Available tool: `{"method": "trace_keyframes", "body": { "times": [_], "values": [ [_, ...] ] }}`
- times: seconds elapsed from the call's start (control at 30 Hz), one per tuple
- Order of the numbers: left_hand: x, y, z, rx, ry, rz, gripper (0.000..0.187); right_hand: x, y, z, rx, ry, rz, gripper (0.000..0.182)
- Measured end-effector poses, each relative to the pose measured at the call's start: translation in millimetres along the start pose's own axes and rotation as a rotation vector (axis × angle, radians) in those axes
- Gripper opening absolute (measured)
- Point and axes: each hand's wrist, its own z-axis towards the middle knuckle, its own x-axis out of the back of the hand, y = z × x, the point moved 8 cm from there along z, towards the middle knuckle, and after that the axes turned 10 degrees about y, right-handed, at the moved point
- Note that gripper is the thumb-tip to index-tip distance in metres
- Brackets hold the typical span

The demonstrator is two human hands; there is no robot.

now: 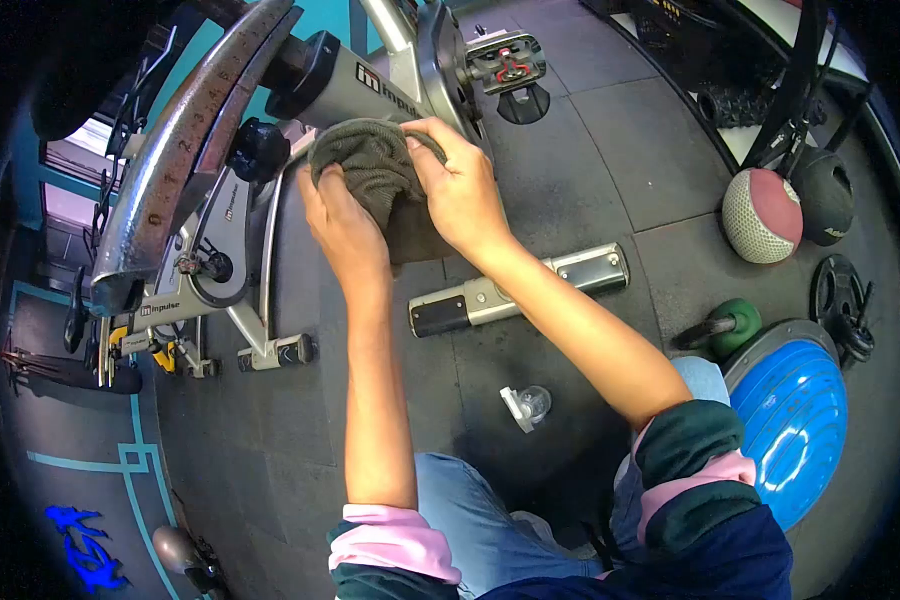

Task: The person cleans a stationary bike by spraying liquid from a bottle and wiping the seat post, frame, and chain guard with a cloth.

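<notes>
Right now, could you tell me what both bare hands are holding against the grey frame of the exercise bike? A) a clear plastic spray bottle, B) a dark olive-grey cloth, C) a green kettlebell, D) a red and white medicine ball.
B: the left hand and the right hand both grip the dark olive-grey cloth, pressed onto the grey exercise bike frame.
</notes>
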Motion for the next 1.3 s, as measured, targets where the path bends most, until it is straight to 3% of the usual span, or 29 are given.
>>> {"method": "trace_keyframes", "body": {
  "times": [0.07, 0.1, 0.13, 0.17, 0.23, 0.3, 0.33, 0.37, 0.47, 0.6, 0.7, 0.73, 0.83, 0.9, 0.97, 1.03, 1.07, 1.23, 1.3],
  "values": [
    [-3.0, 21.6, 1.1, -0.460, -0.075, 0.496, 0.034, 3.2, 1.0, 5.9, -0.039, -0.103, -0.087, 0.019],
    [-0.2, 26.0, 4.6, -0.458, -0.076, 0.495, 0.034, 0.2, 4.8, 11.2, -0.072, -0.206, -0.169, 0.021],
    [-0.3, 27.2, 9.3, -0.366, -0.140, 0.502, 0.034, -0.8, -7.7, 23.6, 0.095, -0.212, -0.214, 0.021],
    [-0.8, 24.4, 11.0, -0.274, -0.205, 0.508, 0.034, 1.5, -7.2, 36.9, 0.073, -0.178, -0.196, 0.021],
    [4.9, 26.9, 3.8, -0.328, -0.178, 0.603, 0.034, 4.0, -32.0, 48.1, 0.255, 0.091, -0.029, 0.021],
    [17.9, 23.9, -8.7, -0.241, -0.042, 0.578, 0.037, -14.0, -52.2, 22.3, 0.474, 0.054, -0.090, 0.021],
    [19.5, 33.5, -17.8, -0.429, 0.042, 0.447, 0.037, -19.9, -50.4, 6.0, 0.471, 0.008, 0.026, 0.020],
    [19.8, 28.8, -21.1, -0.432, 0.043, 0.446, 0.037, -17.8, -49.1, -6.0, 0.500, 0.014, 0.050, 0.018],
    [23.9, 20.1, -28.6, -0.239, 0.050, 0.273, 0.034, -0.8, -44.4, -16.6, 0.495, 0.015, 0.048, 0.017],
    [38.5, 26.3, -51.8, -0.207, 0.171, 0.214, 0.033, 23.8, -35.9, -20.7, 0.314, 0.014, 0.150, 0.015],
    [57.5, 33.6, -98.1, -0.495, 0.180, 0.368, 0.025, 56.7, -28.7, -31.9, 0.176, 0.188, 0.255, 0.017],
    [58.7, 28.6, -102.4, -0.496, 0.185, 0.365, 0.025, 64.4, -25.4, -37.2, 0.123, 0.262, 0.304, 0.020],
    [54.3, 27.7, -96.2, -0.460, 0.163, 0.329, 0.031, 56.7, -19.4, -37.6, 0.205, 0.299, 0.115, 0.028],
    [58.6, 22.7, -63.8, -0.187, 0.356, 0.114, 0.038, 30.2, -42.6, -36.5, 0.472, 0.212, -0.065, 0.041],
    [43.7, 17.7, -41.8, -0.097, 0.308, -0.253, 0.043, 1.4, -50.7, -40.9, 0.551, 0.116, -0.111, 0.039],
    [19.1, 14.2, -34.5, -0.212, 0.103, -0.103, 0.043, -10.3, -45.7, -45.4, 0.699, 0.108, -0.099, 0.031],
    [9.1, 1.6, -32.3, -0.124, 0.038, -0.185, 0.041, -9.7, -36.8, -41.6, 0.680, 0.124, -0.048, 0.022],
    [12.2, 0.6, -21.3, -0.097, 0.087, 0.023, 0.036, -14.6, -41.6, -31.9, 0.662, 0.122, -0.103, 0.014],
    [17.4, 1.9, -27.1, -0.081, 0.091, 0.068, 0.035, -11.2, -34.7, -25.1, 0.478, 0.156, -0.002, 0.016]
  ]
}}
